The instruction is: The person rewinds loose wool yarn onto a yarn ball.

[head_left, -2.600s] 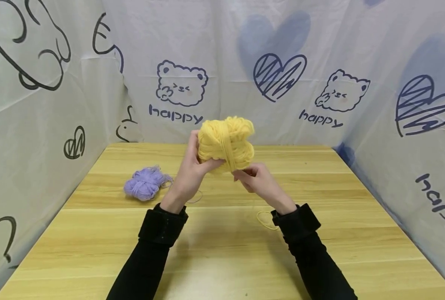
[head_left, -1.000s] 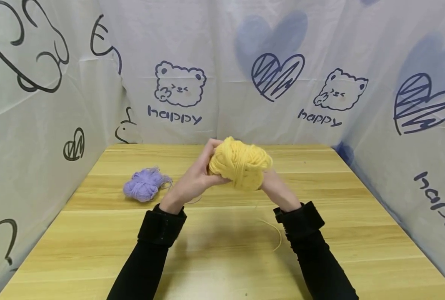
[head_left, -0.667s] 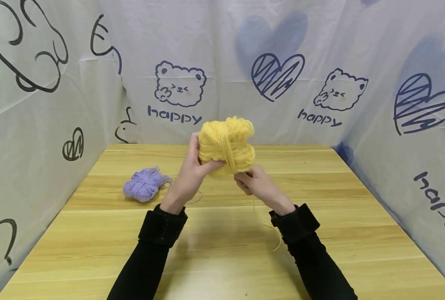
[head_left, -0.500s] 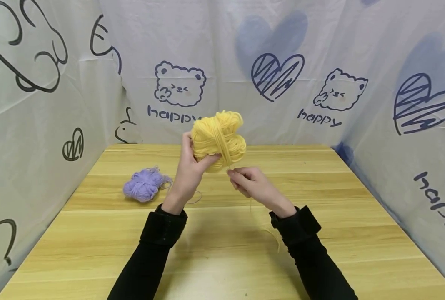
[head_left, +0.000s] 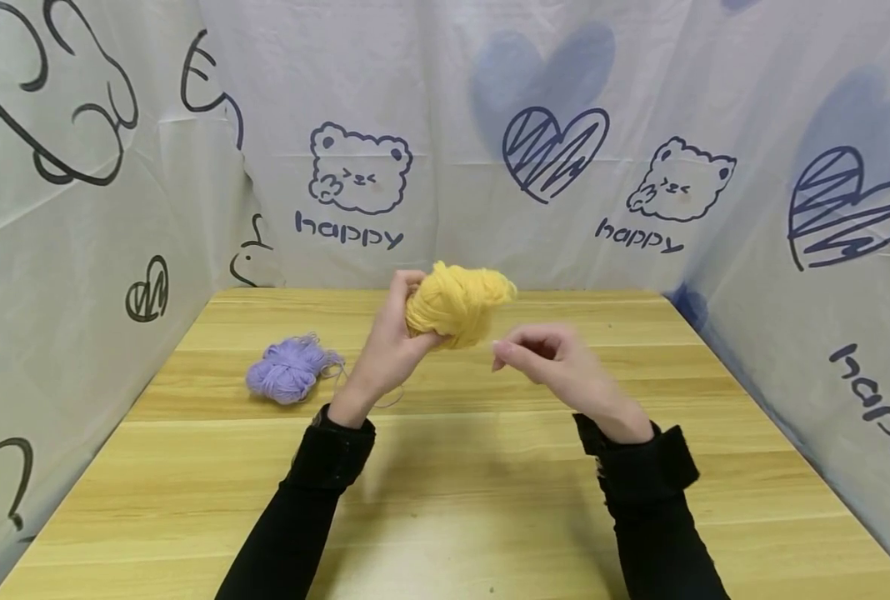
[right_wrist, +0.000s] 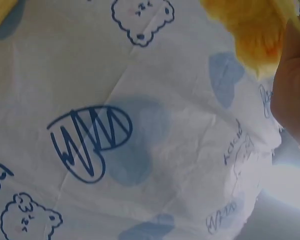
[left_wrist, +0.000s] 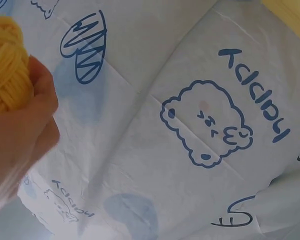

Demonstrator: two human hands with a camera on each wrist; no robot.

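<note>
Yarn ball (head_left: 458, 305) in left hand (head_left: 391, 343), above table (head_left: 445, 500) centre.

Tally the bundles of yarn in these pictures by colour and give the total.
Yellow yarn bundle, held up by the left hand: 1
Purple yarn bundle, lying on the wooden table: 1
Total: 2

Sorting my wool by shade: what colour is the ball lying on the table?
The ball on the table is light purple, clearest in the head view.
</note>
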